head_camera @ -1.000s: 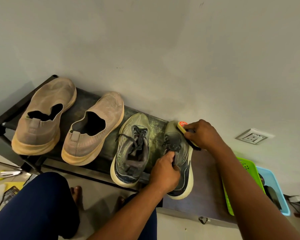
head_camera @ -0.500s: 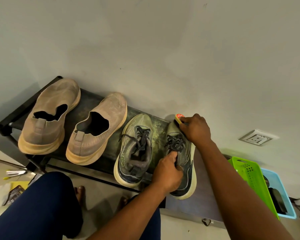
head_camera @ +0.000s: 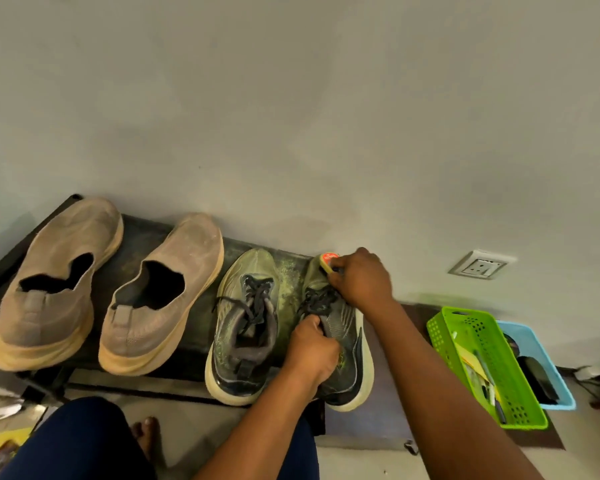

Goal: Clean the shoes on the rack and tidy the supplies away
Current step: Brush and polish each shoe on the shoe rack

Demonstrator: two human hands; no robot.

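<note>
The right hand (head_camera: 359, 280) is gripping a shoe brush (head_camera: 329, 260) against the toe of the green sneaker (head_camera: 342, 344) on the rack (head_camera: 137, 237). Just behind it, the left hand (head_camera: 312, 351) is clamping the sneaker's collar. Short, light strokes away from the laces would likely work best.

I see dim, warm, even light, soft shadows under the shoes (head_camera: 160, 292), wide-angle bending at edges, slight softness.

Left hand (head_camera: 310, 355) curled, gripping w/ fingers; right hand (head_camera: 359, 278) fwd, fingers pinching; both forearms extended.
</note>
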